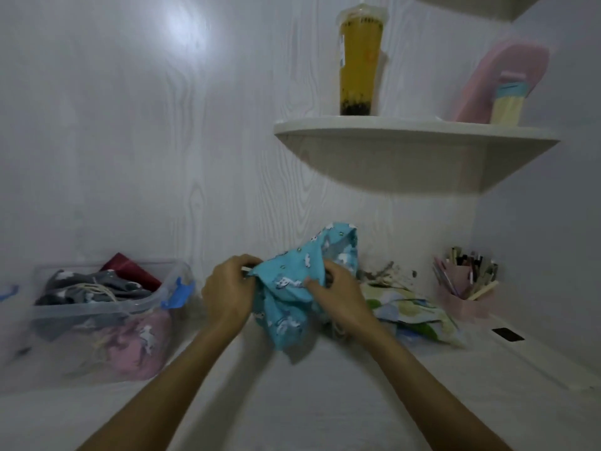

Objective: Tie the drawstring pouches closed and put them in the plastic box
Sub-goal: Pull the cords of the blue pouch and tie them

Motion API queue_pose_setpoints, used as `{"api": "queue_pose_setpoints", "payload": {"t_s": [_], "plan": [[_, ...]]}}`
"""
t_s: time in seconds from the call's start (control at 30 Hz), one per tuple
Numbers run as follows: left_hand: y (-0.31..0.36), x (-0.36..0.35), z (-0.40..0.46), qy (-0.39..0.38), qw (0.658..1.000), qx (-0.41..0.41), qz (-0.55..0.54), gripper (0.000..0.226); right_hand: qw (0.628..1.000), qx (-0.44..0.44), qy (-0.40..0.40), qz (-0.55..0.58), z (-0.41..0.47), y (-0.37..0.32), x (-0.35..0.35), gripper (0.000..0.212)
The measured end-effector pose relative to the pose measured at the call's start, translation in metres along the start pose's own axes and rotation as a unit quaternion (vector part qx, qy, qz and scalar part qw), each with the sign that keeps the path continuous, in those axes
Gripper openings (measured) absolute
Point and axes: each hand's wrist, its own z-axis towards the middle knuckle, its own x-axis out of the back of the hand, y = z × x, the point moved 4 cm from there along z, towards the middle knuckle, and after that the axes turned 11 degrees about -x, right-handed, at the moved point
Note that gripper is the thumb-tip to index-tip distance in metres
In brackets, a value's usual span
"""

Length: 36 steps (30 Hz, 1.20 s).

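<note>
A turquoise drawstring pouch point(292, 297) with white animal prints hangs above the white surface, held between both hands. My left hand point(227, 294) pinches its left top edge. My right hand point(338, 294) grips the bunched fabric on the right side. Its cord is hard to make out. A clear plastic box point(97, 307) with blue latches stands at the left; inside lie a grey pouch point(81, 288), a pink pouch point(136, 343) and a dark red one point(130, 271). Another pouch with a pale green and blue pattern point(413, 314) lies on the surface to the right.
A pink holder point(465, 288) full of pens and brushes stands at the far right. A corner shelf point(416, 141) above carries a tall yellow drink point(361, 60) and a pink object point(500, 83). A white wall lies close behind.
</note>
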Motion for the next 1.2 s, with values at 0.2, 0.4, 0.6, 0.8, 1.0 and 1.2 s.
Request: {"api": "queue_pose_setpoints", "payload": {"t_s": [0.2,0.4,0.6,0.8,1.0,1.2], "plan": [[-0.048,0.06,-0.011,-0.282,0.943,0.03,0.171,0.043,0.94,-0.014,-0.314,-0.132,-0.041,-0.008,-0.09,0.046],[-0.017,0.077,-0.067,-0.32,0.935,-0.027,0.15,0.019,0.859,-0.014,-0.412,-0.303,-0.065,0.013,-0.081,0.04],[-0.021,0.034,-0.092,-0.348,0.903,-0.029,0.252,0.06,0.928,-0.115,-0.212,-0.283,-0.019,0.035,-0.013,0.023],[-0.057,0.017,-0.097,-0.305,0.926,-0.055,0.216,0.024,0.94,-0.141,-0.153,-0.27,0.018,0.099,-0.045,0.121],[-0.075,0.073,-0.096,-0.153,0.962,0.013,0.225,0.032,0.955,-0.126,-0.12,-0.239,0.02,0.112,-0.067,0.031],[-0.051,0.081,-0.114,-0.261,0.935,0.086,0.223,0.07,0.952,-0.154,-0.223,-0.14,-0.015,0.096,-0.061,0.035]]}}
